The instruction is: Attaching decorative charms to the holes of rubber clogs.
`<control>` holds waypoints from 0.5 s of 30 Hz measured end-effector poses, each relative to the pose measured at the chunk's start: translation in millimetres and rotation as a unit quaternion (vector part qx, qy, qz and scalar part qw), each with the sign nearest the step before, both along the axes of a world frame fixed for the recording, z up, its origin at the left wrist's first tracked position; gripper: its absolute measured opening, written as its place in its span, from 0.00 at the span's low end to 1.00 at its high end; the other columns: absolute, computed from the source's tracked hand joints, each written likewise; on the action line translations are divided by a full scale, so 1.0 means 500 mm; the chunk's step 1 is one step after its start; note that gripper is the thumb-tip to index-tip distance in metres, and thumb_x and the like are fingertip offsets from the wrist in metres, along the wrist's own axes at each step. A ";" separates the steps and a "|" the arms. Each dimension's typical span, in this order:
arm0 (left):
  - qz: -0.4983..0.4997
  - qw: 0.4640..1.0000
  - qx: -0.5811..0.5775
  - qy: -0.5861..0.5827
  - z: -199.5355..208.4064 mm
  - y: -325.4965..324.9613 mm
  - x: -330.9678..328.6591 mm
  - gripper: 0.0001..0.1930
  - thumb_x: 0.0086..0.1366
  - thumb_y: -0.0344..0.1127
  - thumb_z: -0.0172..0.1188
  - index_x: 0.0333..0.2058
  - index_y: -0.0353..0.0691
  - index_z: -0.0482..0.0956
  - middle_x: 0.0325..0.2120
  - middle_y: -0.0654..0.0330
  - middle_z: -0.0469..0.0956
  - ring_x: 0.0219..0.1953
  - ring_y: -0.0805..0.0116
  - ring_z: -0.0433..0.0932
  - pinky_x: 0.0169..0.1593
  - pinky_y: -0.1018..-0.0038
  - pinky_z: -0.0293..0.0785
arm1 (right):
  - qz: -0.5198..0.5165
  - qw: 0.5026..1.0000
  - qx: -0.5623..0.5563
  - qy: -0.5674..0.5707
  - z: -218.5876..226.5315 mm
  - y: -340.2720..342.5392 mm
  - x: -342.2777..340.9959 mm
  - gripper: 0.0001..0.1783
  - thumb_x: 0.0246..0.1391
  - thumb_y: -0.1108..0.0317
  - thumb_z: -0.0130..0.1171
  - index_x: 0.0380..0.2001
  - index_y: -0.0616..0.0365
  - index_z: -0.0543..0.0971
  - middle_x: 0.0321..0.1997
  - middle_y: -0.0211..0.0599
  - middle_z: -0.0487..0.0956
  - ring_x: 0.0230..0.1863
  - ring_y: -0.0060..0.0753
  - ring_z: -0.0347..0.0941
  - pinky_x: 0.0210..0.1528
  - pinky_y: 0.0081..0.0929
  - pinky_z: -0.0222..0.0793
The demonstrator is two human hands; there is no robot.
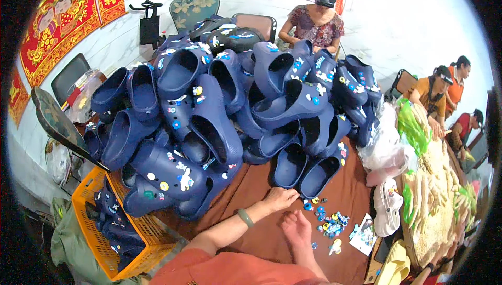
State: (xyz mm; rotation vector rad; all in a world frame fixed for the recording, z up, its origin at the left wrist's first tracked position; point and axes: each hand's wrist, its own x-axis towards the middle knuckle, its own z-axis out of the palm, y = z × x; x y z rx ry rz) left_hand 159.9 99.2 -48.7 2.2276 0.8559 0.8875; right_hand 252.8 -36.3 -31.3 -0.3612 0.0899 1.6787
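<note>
My left hand [282,199], with a green bangle [245,218] on its wrist, is closed at the heel end of a pair of dark blue clogs. Its fingertips are pressed together, and whatever is in them is too small to make out. The left clog [289,166] and the right clog [320,176] lie side by side, openings toward me. Lower and to the right, my right hand [296,228] is curled closed above the brown cloth, its grip hidden. Beside it lies a scatter of small blue, white and yellow shoe charms [332,225].
A tall heap of navy clogs [214,112] covers the far and left table. An orange crate [157,235] holds more at lower left. A white clog [388,206], a printed card [363,237] and a plastic bag [384,138] stand right. Co-workers [320,21] sit beyond.
</note>
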 end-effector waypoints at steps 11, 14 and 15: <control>0.004 0.998 -0.039 -0.048 0.002 -0.020 -0.011 0.13 0.63 0.42 0.54 0.25 0.41 0.74 0.19 0.48 0.76 0.24 0.45 0.76 0.27 0.53 0.71 | -0.104 0.982 0.077 -0.138 0.017 -0.022 0.032 0.11 0.60 0.56 0.51 0.33 0.52 0.72 0.25 0.27 0.66 0.31 0.26 0.60 0.34 0.27 0.58; -0.022 0.994 -0.101 -0.038 -0.009 -0.010 -0.005 0.13 0.64 0.43 0.52 0.26 0.41 0.75 0.21 0.47 0.76 0.26 0.44 0.76 0.29 0.54 0.72 | -0.107 0.975 0.066 -0.184 0.000 -0.023 0.039 0.11 0.58 0.56 0.55 0.34 0.50 0.73 0.26 0.26 0.67 0.32 0.27 0.63 0.37 0.29 0.61; -0.014 0.992 -0.118 -0.041 -0.022 -0.007 0.004 0.13 0.64 0.44 0.53 0.27 0.41 0.76 0.24 0.47 0.77 0.28 0.45 0.77 0.30 0.55 0.72 | -0.110 0.972 0.052 -0.201 -0.002 -0.024 0.035 0.11 0.56 0.57 0.57 0.35 0.51 0.73 0.27 0.26 0.69 0.32 0.27 0.65 0.38 0.29 0.64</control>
